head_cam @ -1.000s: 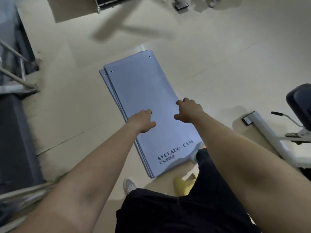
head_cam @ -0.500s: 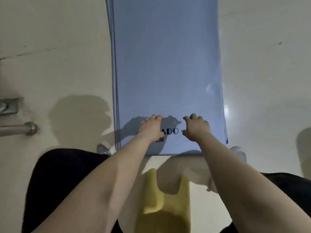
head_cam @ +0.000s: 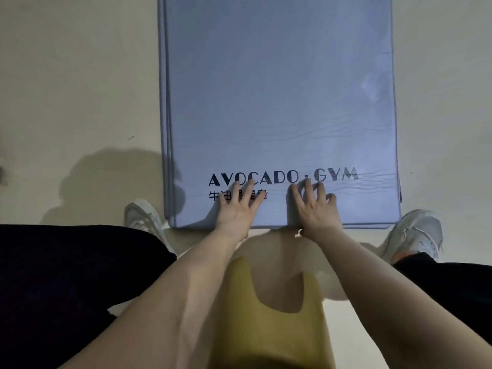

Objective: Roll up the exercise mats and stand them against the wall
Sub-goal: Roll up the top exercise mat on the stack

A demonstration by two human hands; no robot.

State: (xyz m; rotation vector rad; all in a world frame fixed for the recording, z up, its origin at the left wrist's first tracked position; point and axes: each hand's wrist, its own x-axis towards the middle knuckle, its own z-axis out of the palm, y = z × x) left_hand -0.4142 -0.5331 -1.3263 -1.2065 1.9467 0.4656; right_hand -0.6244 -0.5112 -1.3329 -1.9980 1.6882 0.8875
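Mats (head_cam: 279,89): creased blue foam stack | left hand (head_cam: 235,210), right hand (head_cam: 315,211): splayed grip, pressing

Both bare arms reach forward and down from the bottom of the view, converging toward the middle. The left forearm (head_cam: 183,291) runs up from the lower left and the right forearm (head_cam: 372,278) from the lower right, both with straight wrists. The left hand (head_cam: 236,209) lies palm down with its fingers straight and slightly spread, flat on the near end of the blue mat (head_cam: 277,89). The right hand (head_cam: 314,209) lies just beside it, apart from it, also palm down, its fingers fanned and a little arched. Its thumb sits at the mat's near edge. Neither hand curls around anything.
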